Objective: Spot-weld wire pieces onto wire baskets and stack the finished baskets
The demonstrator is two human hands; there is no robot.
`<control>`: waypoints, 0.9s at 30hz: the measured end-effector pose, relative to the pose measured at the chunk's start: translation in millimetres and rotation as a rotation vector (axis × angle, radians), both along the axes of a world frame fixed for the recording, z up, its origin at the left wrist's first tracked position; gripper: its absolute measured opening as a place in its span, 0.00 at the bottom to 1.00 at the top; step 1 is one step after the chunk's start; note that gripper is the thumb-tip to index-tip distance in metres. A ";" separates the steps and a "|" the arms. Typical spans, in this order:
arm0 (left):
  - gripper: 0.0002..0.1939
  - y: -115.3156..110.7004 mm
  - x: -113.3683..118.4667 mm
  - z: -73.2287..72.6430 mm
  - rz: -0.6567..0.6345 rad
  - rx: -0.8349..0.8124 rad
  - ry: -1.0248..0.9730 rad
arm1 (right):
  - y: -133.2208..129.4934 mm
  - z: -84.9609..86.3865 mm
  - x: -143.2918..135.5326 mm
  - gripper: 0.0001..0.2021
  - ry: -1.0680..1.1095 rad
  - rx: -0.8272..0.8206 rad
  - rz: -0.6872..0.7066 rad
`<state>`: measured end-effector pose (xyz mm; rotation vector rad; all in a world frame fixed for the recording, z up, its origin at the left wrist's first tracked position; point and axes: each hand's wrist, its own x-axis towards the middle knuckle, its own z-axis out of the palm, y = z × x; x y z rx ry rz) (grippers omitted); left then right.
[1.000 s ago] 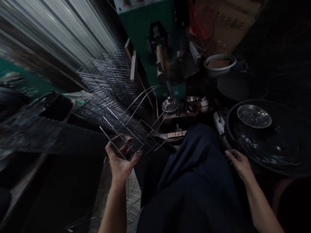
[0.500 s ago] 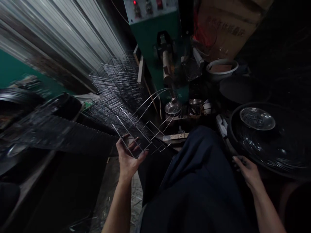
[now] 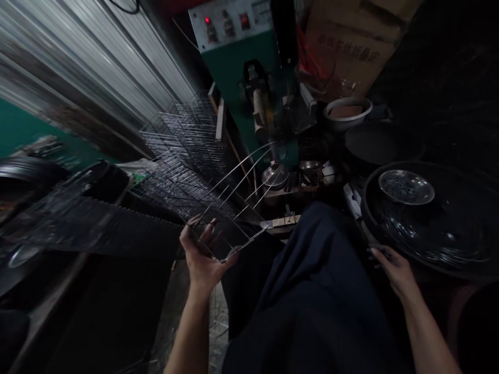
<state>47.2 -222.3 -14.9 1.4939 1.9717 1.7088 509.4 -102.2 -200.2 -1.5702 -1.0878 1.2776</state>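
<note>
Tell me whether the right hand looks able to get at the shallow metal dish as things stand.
Probably yes: the right hand is near the dark round tub, and the shallow metal dish lies uncovered there, with nothing tall seen between. Whether the hand already holds something is too dark to tell.

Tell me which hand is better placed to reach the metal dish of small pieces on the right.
Right, I'd judge. The right hand is nearer the metal dish; whether it holds anything small is too dark to tell. The left hand is farther off and grips a wire frame.
</note>
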 end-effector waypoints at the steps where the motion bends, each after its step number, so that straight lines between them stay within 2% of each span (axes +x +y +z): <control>1: 0.57 -1.5 0.1 0.4 -0.020 -0.005 -0.006 | 2.3 1.0 -4.3 0.32 0.019 0.005 0.016; 4: 0.61 -6.5 0.6 -1.5 -0.059 -0.018 -0.035 | 7.0 3.4 -14.3 0.33 0.042 0.016 0.067; 8: 0.59 -10.9 1.8 -9.6 -0.103 -0.009 -0.043 | 7.0 11.9 -17.2 0.32 0.020 0.060 0.094; 13: 0.57 -4.9 1.1 -20.6 -0.173 -0.091 0.018 | 4.9 41.5 -13.6 0.30 -0.024 0.138 0.096; 16: 0.56 6.3 0.5 -26.2 -0.184 -0.139 0.054 | 10.4 76.5 -19.2 0.27 -0.093 0.255 0.135; 18: 0.56 16.0 0.2 -28.9 -0.200 -0.145 0.060 | 17.6 109.9 -32.0 0.23 -0.174 0.372 0.207; 20: 0.55 26.2 -0.4 -31.0 -0.243 -0.153 0.043 | 26.8 148.4 -53.5 0.18 -0.265 0.525 0.297; 23: 0.54 40.5 -2.6 -34.0 -0.297 -0.165 0.011 | 44.6 202.1 -97.0 0.11 -0.360 0.839 0.423; 25: 0.54 48.7 -5.1 -35.6 -0.319 -0.165 0.007 | 59.8 226.0 -126.8 0.11 -0.406 1.033 0.511; 27: 0.53 56.0 -8.1 -36.4 -0.340 -0.166 0.008 | 77.7 237.5 -152.6 0.11 -0.461 1.164 0.592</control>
